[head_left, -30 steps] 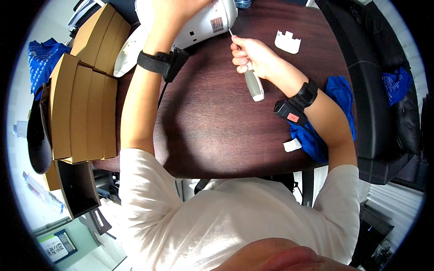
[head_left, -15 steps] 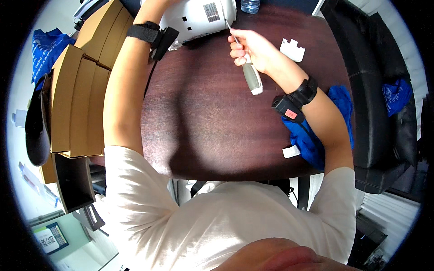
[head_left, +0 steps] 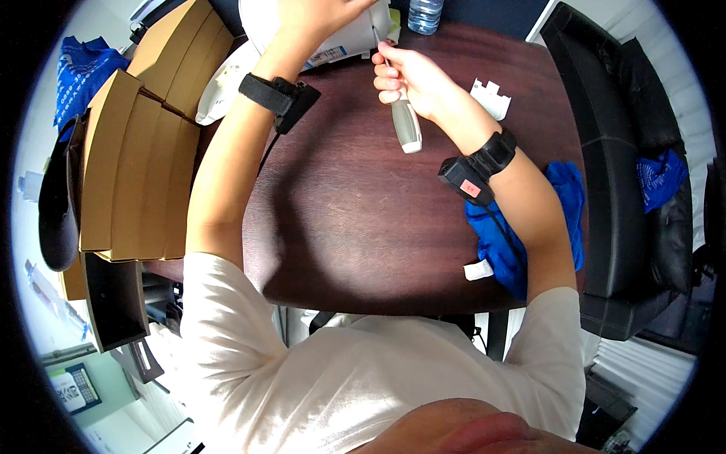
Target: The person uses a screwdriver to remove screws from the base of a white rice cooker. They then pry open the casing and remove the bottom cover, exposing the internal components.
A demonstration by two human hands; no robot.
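Note:
A white, rounded appliance (head_left: 352, 36) lies at the far edge of the table, partly cut off by the top of the view. My left hand (head_left: 321, 13) rests over it, one digit stretched out to the right and the rest out of view. In my right hand (head_left: 414, 74) is a screwdriver (head_left: 406, 125), its grey and white handle hanging below my fingers. The thin metal shaft runs up from my fingertips to the appliance's right side; its tip is hard to make out.
A water bottle (head_left: 425, 15) stands behind the appliance. On the right are a white plastic piece (head_left: 491, 98) and a blue cloth (head_left: 491, 227). Cardboard boxes (head_left: 140, 166) line the left, with a white curved part (head_left: 227, 83) beside them. A black sofa (head_left: 616, 166) stands right.
The appliance has been turned, so its labelled face no longer shows. My left hand has moved right across it. My right hand and the screwdriver have shifted slightly left, the handle more upright.

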